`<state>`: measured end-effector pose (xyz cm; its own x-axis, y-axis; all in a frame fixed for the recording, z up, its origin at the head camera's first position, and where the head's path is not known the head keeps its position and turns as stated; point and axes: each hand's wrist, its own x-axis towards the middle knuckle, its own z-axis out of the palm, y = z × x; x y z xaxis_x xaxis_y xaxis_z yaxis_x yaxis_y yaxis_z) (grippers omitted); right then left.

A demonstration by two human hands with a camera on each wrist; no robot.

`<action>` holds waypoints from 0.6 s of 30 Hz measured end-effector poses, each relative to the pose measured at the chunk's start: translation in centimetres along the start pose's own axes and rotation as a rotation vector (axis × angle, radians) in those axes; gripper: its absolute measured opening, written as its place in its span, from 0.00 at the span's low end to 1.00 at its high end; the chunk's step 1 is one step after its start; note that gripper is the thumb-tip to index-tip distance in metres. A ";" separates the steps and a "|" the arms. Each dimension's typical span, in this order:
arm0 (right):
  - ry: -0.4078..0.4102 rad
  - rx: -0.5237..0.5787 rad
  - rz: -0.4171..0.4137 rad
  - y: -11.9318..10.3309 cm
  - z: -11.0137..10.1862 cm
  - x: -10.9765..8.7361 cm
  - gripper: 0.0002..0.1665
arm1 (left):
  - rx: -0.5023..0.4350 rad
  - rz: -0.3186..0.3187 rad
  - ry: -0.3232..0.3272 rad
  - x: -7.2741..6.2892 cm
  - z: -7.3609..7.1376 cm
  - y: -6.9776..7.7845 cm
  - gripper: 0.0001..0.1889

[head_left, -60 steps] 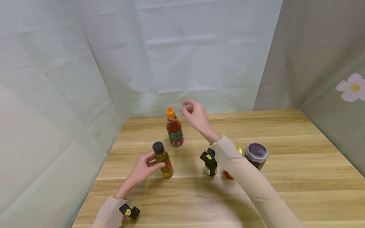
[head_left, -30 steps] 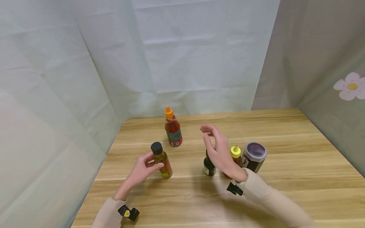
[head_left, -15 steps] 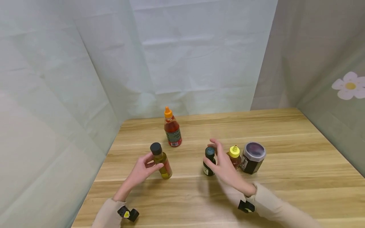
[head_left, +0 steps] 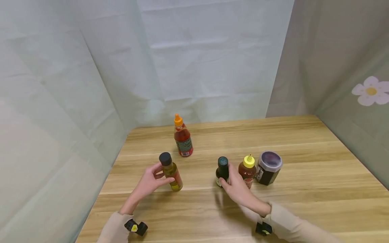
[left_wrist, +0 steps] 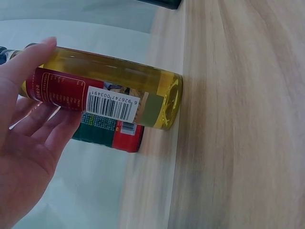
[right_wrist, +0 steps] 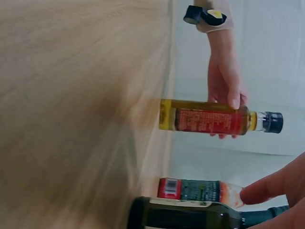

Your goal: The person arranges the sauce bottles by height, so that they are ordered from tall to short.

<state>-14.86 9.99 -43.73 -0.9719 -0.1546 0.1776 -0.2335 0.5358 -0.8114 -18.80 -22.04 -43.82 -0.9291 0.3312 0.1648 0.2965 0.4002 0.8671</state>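
The right hand (head_left: 238,189) slants in from the near right, thumb and fingers curled round the dark bottle (head_left: 223,168), which stands between them, just left of the yellow-capped bottle (head_left: 247,171). The left hand (head_left: 151,181), slanting in from the near left, grips the oil bottle (head_left: 172,170), thumb on its near side. Farther off stands the orange-capped bottle (head_left: 183,137).

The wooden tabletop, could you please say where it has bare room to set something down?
The wooden tabletop is bare right of the faceted jar, and between the oil bottle and dark green bottle. It's crowded where the right hand, yellow-capped sauce bottle and jar sit close.
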 end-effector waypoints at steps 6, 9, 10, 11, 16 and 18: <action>0.029 -0.053 -0.035 0.6 0.5 0.0 0.30 | 0.020 0.007 0.013 0.1 0.0 0.1 0.31; 0.046 -0.071 -0.045 0.6 0.5 0.0 0.29 | 0.027 0.013 0.021 0.1 0.0 0.4 0.31; 0.052 -0.076 -0.050 0.7 0.5 0.0 0.28 | 0.027 0.014 0.022 0.1 0.0 0.4 0.31; 0.056 -0.082 -0.056 0.7 0.5 0.1 0.28 | 0.025 0.013 0.022 0.1 0.0 0.5 0.31; 0.059 -0.093 -0.078 0.9 0.5 0.1 0.26 | 0.021 0.005 0.015 0.4 -0.1 0.4 0.31; 0.059 -0.093 -0.077 0.9 0.6 0.1 0.26 | 0.024 0.007 0.014 0.4 -0.2 0.3 0.31</action>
<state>-15.15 10.01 -44.76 -0.9505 -0.1506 0.2719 -0.3065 0.5997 -0.7392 -19.10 -21.93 -43.37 -0.9298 0.3221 0.1780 0.3084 0.4180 0.8545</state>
